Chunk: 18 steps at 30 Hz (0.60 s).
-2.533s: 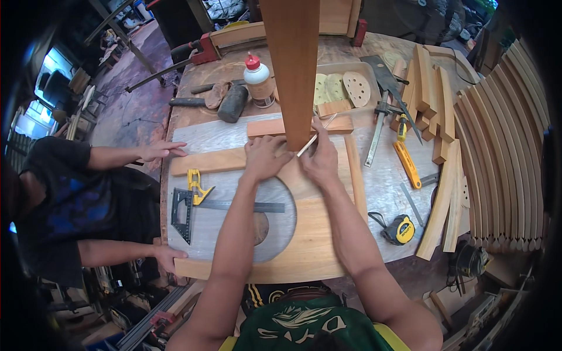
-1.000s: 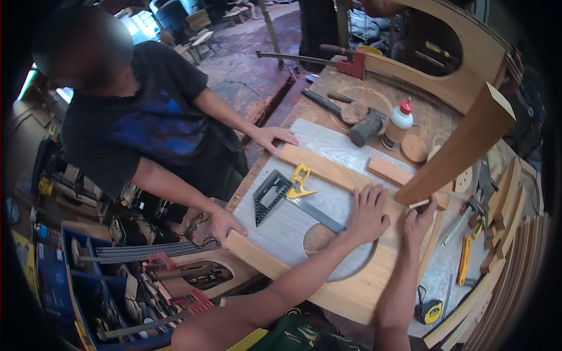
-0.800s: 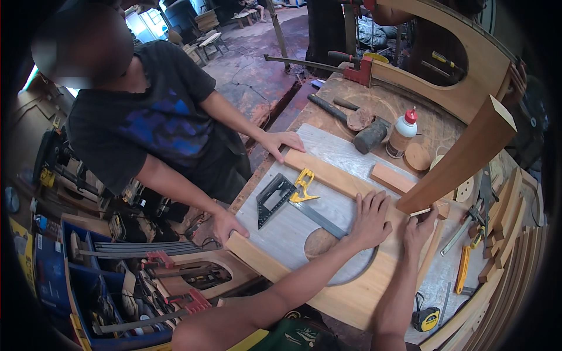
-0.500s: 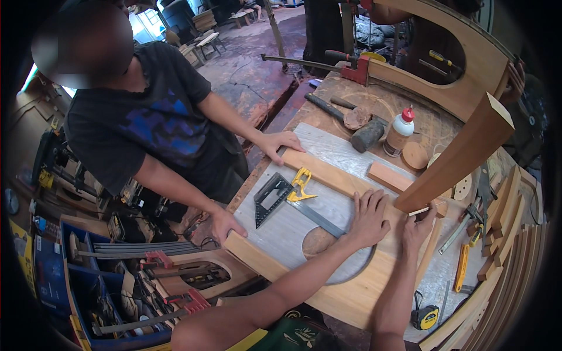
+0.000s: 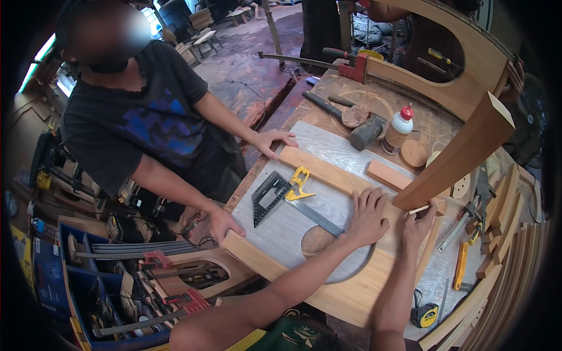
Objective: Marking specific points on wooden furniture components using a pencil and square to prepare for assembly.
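Note:
My left hand (image 5: 369,217) lies flat, fingers stretched out, on a pale U-shaped wooden frame (image 5: 333,298). Beside it, my right hand (image 5: 417,228) pinches a thin pale pencil (image 5: 419,209) at the foot of a tapered wooden post (image 5: 456,155) that rises from the frame's right side. Inside the frame's opening lie a black angle square (image 5: 271,199) and a combination square with a yellow head (image 5: 300,184). Its steel blade (image 5: 316,217) reaches toward my left wrist. Across the bench, a co-worker's hands (image 5: 274,142) rest at the ends of the frame's two arms.
A glue bottle (image 5: 398,131), a mallet (image 5: 367,134) and a hammer (image 5: 328,106) lie beyond the frame. A tape measure (image 5: 424,316), a yellow cutter (image 5: 462,266) and wood strips (image 5: 515,281) are at right. Another clamped panel (image 5: 404,82) stands behind; a blue tool bin (image 5: 96,275) is at left.
The view has shifted slightly. The co-worker's head has moved a little to the right. My hands keep their places on the frame and by the post.

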Each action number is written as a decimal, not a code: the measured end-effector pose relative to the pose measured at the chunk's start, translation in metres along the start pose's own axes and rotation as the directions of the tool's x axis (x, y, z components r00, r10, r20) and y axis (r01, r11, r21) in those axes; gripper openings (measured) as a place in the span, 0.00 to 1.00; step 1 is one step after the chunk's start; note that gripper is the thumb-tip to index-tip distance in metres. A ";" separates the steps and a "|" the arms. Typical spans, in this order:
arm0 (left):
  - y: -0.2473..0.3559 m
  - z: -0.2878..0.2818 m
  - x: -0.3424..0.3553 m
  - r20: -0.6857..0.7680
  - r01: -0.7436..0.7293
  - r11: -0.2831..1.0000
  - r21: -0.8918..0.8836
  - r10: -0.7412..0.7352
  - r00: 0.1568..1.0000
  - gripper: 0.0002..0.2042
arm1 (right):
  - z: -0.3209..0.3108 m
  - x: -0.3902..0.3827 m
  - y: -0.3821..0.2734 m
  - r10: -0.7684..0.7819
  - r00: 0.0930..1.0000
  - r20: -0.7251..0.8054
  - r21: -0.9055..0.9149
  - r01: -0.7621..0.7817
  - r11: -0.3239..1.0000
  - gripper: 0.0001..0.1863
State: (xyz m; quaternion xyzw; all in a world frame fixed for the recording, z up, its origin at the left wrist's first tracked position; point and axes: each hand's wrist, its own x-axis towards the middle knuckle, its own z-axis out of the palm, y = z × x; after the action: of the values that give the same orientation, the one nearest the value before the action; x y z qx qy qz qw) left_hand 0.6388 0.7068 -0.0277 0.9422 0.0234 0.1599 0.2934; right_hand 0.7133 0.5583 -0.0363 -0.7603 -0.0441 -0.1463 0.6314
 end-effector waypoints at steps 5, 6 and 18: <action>-0.002 0.001 -0.003 -0.022 -0.002 1.000 0.013 0.002 1.000 0.34 | 0.000 -0.001 -0.001 -0.006 1.000 0.011 -0.004 0.006 1.000 0.33; -0.001 0.001 -0.004 -0.024 -0.006 1.000 0.014 0.006 1.000 0.34 | -0.001 -0.002 0.001 -0.006 1.000 0.012 -0.010 0.006 1.000 0.33; -0.004 -0.004 0.005 0.056 0.022 0.998 0.063 -0.025 0.998 0.34 | 0.003 0.003 -0.018 -0.095 0.995 -0.038 -0.284 0.080 0.955 0.31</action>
State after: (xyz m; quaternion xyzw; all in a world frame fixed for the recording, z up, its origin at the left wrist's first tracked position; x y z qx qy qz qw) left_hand 0.6428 0.7131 -0.0252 0.9547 0.0310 0.1290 0.2664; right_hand 0.7121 0.5648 -0.0184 -0.8357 -0.0402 -0.1986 0.5104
